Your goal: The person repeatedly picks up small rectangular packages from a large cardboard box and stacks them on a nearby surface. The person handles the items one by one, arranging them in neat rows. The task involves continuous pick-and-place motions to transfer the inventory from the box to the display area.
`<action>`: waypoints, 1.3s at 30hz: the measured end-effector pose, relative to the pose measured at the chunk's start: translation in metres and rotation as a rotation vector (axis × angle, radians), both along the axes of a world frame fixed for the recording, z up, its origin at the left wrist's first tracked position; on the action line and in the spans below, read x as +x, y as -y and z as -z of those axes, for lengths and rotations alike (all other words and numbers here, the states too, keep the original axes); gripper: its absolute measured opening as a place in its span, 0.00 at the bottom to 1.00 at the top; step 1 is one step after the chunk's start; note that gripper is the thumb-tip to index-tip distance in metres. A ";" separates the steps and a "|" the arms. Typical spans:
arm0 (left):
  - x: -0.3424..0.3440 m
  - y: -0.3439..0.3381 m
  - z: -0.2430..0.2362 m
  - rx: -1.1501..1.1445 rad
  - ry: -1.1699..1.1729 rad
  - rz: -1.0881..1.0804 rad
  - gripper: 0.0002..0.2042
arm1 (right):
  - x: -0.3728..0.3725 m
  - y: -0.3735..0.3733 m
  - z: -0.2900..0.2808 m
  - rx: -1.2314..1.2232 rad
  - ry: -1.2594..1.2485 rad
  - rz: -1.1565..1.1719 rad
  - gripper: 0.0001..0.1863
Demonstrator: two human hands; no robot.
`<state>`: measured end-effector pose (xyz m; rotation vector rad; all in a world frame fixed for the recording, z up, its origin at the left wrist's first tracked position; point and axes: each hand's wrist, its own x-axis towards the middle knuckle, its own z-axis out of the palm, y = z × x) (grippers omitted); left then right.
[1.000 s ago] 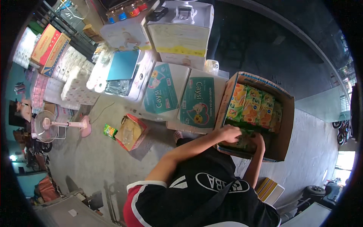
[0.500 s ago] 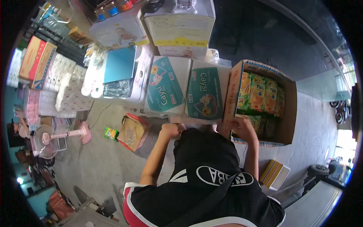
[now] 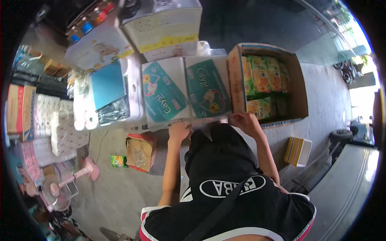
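Observation:
Two white packs with teal labels, the left one (image 3: 165,90) and the right one (image 3: 209,86), lie side by side in clear plastic in front of me. My left hand (image 3: 179,130) is at the near edge of the left pack, fingers curled inward. What they hold is hidden. At the near right corner of the right pack is my right hand (image 3: 245,121), its fingers bent together against the edge. Whatever is in them cannot be made out. Right beside it stands an open carton (image 3: 299,88) holding several green-and-orange packets (image 3: 262,74).
Tissue rolls (image 3: 91,119) and a blue flat sheet (image 3: 107,85) are at left. Larger boxes (image 3: 161,34) rise behind. On the floor lie an open red-edged box (image 3: 140,152) and a green packet (image 3: 118,161). A pink fan (image 3: 90,170) stands left, a striped box (image 3: 298,152) right.
The view has shifted, and the packs and carton now appear lower left and tilted. My right hand has moved from the carton's near left corner to the right pack's edge. The left stays near the left pack.

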<state>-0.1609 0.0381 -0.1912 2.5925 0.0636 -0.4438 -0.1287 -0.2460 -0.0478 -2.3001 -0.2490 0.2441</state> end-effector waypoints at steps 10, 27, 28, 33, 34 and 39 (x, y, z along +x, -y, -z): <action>0.030 0.102 -0.148 -0.705 -0.286 0.561 0.11 | -0.004 0.133 0.010 -0.137 -0.024 0.371 0.11; 0.076 0.305 -0.052 0.130 0.066 0.227 0.26 | 0.097 0.255 0.138 -0.505 -0.353 -0.207 0.31; 0.071 0.307 -0.051 0.194 0.117 0.261 0.27 | 0.097 0.261 0.150 -0.510 -0.371 -0.232 0.30; 0.073 0.312 -0.036 0.251 0.252 0.274 0.20 | 0.100 0.273 0.173 -0.450 -0.380 -0.415 0.25; 0.078 0.310 -0.039 0.241 0.213 0.271 0.18 | 0.098 0.271 0.167 -0.434 -0.352 -0.431 0.24; 0.084 0.308 -0.039 0.270 0.316 0.298 0.09 | 0.097 0.268 0.108 -0.151 -0.159 -0.356 0.18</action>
